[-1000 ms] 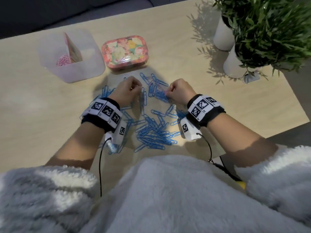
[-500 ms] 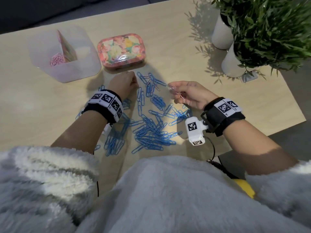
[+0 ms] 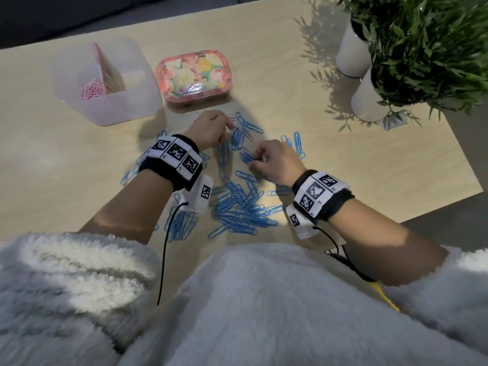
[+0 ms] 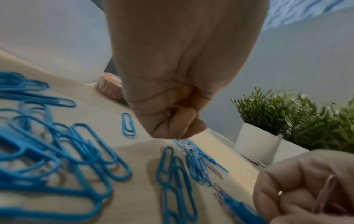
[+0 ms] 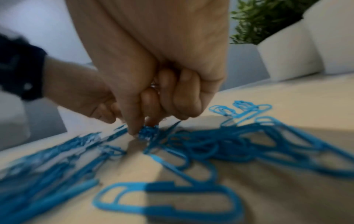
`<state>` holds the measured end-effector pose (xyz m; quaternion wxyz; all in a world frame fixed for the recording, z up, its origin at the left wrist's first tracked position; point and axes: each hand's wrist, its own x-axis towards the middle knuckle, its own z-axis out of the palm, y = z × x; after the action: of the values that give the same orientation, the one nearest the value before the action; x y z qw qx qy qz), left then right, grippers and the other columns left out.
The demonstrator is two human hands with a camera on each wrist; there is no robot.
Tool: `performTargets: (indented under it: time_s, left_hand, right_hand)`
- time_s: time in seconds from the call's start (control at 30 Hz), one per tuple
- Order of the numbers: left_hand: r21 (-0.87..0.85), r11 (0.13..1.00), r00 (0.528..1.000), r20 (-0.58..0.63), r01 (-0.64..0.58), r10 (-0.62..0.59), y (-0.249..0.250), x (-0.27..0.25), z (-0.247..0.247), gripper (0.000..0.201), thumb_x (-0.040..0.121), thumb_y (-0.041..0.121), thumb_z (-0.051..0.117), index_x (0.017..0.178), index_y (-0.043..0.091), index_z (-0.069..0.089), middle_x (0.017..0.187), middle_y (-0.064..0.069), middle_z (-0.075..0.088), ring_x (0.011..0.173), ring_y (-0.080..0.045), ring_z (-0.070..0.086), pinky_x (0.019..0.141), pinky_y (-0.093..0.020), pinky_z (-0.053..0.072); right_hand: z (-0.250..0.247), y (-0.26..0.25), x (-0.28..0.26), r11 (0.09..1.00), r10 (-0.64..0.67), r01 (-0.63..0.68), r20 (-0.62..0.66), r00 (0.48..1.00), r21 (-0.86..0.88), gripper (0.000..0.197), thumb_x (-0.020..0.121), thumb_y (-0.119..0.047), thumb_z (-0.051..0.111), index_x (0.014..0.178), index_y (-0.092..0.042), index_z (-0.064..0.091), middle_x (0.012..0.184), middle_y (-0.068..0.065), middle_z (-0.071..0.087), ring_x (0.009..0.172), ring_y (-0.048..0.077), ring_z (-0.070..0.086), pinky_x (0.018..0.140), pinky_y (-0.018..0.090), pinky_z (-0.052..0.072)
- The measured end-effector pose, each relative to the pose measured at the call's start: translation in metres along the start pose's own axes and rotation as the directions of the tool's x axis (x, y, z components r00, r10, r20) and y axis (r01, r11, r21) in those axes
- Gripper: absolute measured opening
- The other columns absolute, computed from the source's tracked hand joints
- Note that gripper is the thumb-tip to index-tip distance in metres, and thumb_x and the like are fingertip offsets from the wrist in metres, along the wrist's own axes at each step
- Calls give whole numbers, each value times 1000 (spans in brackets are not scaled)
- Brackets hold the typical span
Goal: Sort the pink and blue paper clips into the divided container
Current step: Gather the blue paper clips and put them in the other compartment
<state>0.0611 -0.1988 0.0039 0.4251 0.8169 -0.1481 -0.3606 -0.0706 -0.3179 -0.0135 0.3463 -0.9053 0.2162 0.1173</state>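
The right hand (image 3: 274,162), lifted palm-up off the table half a second ago with a pink clip pinched in its fingertips, is now turned knuckles-up and down on the blue clips (image 3: 243,207) in the middle of the spread, fingers curled, thumb and forefinger at a blue clip (image 5: 148,131). Thin pink clips (image 4: 323,195) sit inside its curled fingers. The left hand (image 3: 210,130) has moved slightly toward the right hand.
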Motion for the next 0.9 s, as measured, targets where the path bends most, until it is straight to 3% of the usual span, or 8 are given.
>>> performTargets:
  time_s: [0.1, 0.2, 0.27, 0.37, 0.43, 0.57, 0.73, 0.9]
  left_hand:
    - [236, 970, 998, -30, -55, 64, 0, 2, 6, 20, 90, 22, 47, 72, 13, 52, 63, 2, 45, 66, -19, 44, 55, -27, 31]
    - [481, 868, 988, -18, -126, 154, -7, 0, 13, 17, 83, 30, 61, 80, 16, 52, 78, 0, 54, 76, -19, 50, 67, -27, 34]
    - [538, 830, 986, 14, -149, 168, -13, 0, 16, 20, 80, 32, 64, 81, 17, 51, 84, -1, 55, 82, -22, 53, 68, -30, 36]
    - [539, 835, 989, -13, -115, 144, -19, -4, 10, 18, 81, 28, 63, 83, 17, 49, 85, -2, 55, 82, -22, 52, 71, -32, 39]
    - [527, 847, 991, -69, -61, 115, -24, -9, 1, 16, 81, 24, 64, 83, 17, 50, 85, -3, 54, 82, -22, 51, 73, -32, 40]
    - [572, 817, 980, -113, -70, 163, -29, -20, -11, 9, 82, 20, 62, 84, 16, 54, 84, -1, 52, 80, -21, 49, 73, -34, 41]
    - [619, 708, 938, 159, -339, 309, -18, -34, 14, 17, 86, 24, 56, 101, 18, 61, 83, 3, 50, 82, -18, 49, 70, -27, 34]
    - [649, 643, 914, 285, -406, 289, -16, -29, 28, 16, 84, 19, 57, 99, 16, 61, 100, -6, 61, 96, -25, 57, 75, -32, 42]
  right_hand:
    - [-9, 12, -4, 998, 24, -26, 43, 999, 62, 23, 79, -17, 64, 58, -17, 53, 57, 4, 54, 56, 17, 46, 57, 27, 37]
    - [-22, 29, -6, 993, 108, -110, 51, 993, 37, 23, 73, -18, 66, 53, -19, 54, 56, 1, 57, 55, 17, 52, 64, 31, 46]
    - [-27, 30, -6, 990, 137, -136, 13, 990, -35, 20, 72, -21, 64, 53, -23, 55, 60, 0, 62, 62, 23, 60, 70, 33, 51]
    - [-28, 13, -1, 998, 50, -53, -76, 996, -37, 12, 76, -24, 61, 64, -25, 61, 69, 3, 62, 72, 25, 59, 70, 31, 47]
    - [-23, -3, 6, 1000, -6, 5, -85, 996, -21, 7, 78, -24, 62, 76, -21, 68, 69, 2, 58, 72, 19, 55, 67, 29, 41]
    - [-5, -17, 18, 998, 1, -5, -60, 998, -68, 8, 75, -28, 66, 76, -20, 65, 80, 4, 66, 80, 24, 60, 67, 30, 42]
    - [-5, -8, 22, 994, 56, -55, 5, 998, -93, 13, 79, -14, 55, 74, -6, 65, 85, 14, 70, 85, 31, 63, 72, 32, 47]
    - [-16, 9, 17, 986, 120, -122, -26, 992, -113, 20, 77, -18, 60, 58, -19, 52, 69, 1, 60, 72, 22, 56, 68, 27, 42]
